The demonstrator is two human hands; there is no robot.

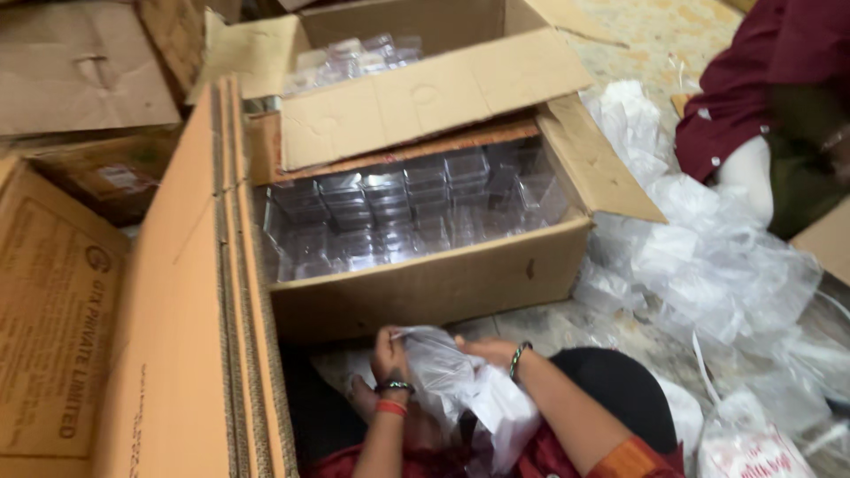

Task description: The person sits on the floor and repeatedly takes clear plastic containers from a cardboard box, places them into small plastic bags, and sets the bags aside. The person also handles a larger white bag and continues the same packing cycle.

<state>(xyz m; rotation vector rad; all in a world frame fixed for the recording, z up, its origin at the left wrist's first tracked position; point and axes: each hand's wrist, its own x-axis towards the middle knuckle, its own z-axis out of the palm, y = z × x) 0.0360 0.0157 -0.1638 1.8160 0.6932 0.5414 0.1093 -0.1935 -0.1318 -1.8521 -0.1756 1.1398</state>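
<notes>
My left hand point(388, 356) and my right hand point(482, 350) both grip a crumpled clear plastic bag point(460, 385) close to my body, low in the head view. Each wrist wears bangles. Just beyond my hands stands an open cardboard box point(425, 288) filled with several clear plastic containers point(398, 212) packed in rows. What is inside the bag is hidden by its folds.
A second open carton point(416, 97) with more clear containers sits behind the first. Flattened cardboard sheets point(190, 292) stand on edge at my left. A heap of loose plastic bags point(708, 257) lies at right, beside a person in a maroon shirt point(753, 80).
</notes>
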